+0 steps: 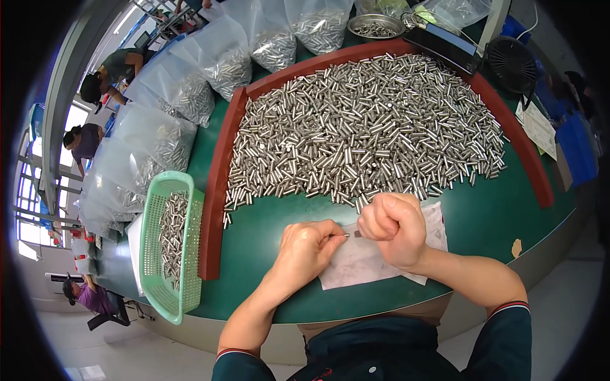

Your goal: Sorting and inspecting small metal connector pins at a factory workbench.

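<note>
A wide heap of short, shiny metal pins [362, 127] is spread over the green table [254, 235] in front of me. My left hand [305, 249] is closed in a pinch at the near side of the heap, with the tip of a metal pin [347, 235] showing at its fingertips. Just to the right, my right hand [397, 228] is curled into a fist above a stained white cloth [349, 263]. What its fingers hold is hidden. A small dark grey patch shows between the two hands, too small to make out.
Red-brown rails [219, 209] border the heap. At the left stands a green plastic basket [192, 254] with pins in it. Clear bags of pins [229, 63] line the far and left sides. A metal bowl [376, 26], a phone [441, 47] and a black fan [511, 65] are farther back.
</note>
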`<state>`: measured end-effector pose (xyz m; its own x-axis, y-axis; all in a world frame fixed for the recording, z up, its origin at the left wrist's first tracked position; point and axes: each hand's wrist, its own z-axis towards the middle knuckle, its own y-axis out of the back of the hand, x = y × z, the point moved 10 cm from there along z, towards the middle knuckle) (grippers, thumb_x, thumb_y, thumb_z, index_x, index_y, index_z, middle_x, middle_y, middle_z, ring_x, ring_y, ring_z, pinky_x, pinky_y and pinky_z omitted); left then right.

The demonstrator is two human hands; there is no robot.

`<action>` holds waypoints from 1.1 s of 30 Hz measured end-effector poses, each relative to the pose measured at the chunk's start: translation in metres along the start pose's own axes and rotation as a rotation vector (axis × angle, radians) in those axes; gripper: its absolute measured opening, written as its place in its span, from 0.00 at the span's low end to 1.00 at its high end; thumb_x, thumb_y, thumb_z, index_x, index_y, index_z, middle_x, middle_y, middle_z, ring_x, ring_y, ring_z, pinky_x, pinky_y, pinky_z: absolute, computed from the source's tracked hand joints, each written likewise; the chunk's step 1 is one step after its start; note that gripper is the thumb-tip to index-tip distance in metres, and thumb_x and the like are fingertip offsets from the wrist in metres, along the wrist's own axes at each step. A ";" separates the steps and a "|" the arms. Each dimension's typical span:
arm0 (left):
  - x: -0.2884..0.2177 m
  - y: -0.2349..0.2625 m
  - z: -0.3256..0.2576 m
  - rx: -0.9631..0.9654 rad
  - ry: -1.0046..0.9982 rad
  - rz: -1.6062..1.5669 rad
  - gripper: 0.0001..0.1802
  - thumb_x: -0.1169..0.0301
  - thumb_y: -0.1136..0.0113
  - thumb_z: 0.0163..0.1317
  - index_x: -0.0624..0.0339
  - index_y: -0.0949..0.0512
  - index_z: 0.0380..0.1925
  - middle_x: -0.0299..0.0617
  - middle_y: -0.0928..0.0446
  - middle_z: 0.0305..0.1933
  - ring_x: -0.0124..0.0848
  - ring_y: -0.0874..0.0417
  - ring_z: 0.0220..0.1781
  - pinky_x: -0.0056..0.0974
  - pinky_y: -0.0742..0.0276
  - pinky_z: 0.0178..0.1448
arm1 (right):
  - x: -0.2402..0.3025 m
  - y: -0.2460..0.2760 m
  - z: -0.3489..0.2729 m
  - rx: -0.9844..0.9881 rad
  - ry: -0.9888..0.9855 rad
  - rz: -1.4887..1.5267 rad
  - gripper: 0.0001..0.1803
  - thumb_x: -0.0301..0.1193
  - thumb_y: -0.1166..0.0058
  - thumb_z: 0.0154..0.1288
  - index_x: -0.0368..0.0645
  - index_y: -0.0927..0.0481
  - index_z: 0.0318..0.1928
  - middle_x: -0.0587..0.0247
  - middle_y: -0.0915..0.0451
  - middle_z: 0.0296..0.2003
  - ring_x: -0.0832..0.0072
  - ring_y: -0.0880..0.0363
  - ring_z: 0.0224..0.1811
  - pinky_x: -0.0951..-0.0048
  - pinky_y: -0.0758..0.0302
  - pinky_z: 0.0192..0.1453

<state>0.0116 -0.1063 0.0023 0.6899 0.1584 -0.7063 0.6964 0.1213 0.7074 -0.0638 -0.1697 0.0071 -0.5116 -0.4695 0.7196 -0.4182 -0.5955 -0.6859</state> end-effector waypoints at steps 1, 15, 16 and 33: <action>-0.002 0.000 0.000 -0.014 -0.021 0.013 0.04 0.76 0.40 0.46 0.65 0.24 0.22 0.39 0.35 0.10 0.25 0.37 0.12 0.31 0.40 0.18 | -0.003 0.000 0.000 0.009 -0.021 0.038 0.20 0.31 0.67 0.60 0.45 0.47 0.10 0.71 0.48 0.08 0.83 0.55 0.11 0.78 0.55 0.17; -0.008 0.001 -0.001 -0.052 -0.083 0.048 0.04 0.77 0.39 0.44 0.65 0.24 0.21 0.42 0.31 0.13 0.30 0.32 0.14 0.32 0.37 0.20 | -0.006 -0.003 -0.001 -0.002 -0.012 -0.011 0.21 0.34 0.66 0.60 0.47 0.47 0.10 0.72 0.49 0.07 0.82 0.56 0.10 0.78 0.56 0.16; -0.010 0.001 -0.001 -0.051 -0.086 0.051 0.04 0.77 0.39 0.44 0.65 0.24 0.21 0.42 0.31 0.13 0.30 0.32 0.14 0.32 0.37 0.20 | -0.007 -0.002 -0.001 -0.006 -0.009 -0.014 0.21 0.34 0.66 0.60 0.47 0.47 0.10 0.72 0.49 0.07 0.82 0.56 0.10 0.78 0.56 0.16; -0.014 -0.001 0.001 -0.053 -0.099 0.082 0.05 0.76 0.42 0.44 0.63 0.28 0.17 0.48 0.30 0.14 0.44 0.28 0.19 0.43 0.35 0.22 | -0.006 -0.014 -0.005 -0.016 0.041 -0.263 0.20 0.31 0.66 0.60 0.45 0.47 0.11 0.72 0.49 0.09 0.83 0.53 0.13 0.78 0.52 0.19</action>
<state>0.0019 -0.1093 0.0116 0.7619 0.0730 -0.6436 0.6273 0.1642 0.7613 -0.0581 -0.1554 0.0120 -0.4139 -0.2728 0.8685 -0.5522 -0.6832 -0.4778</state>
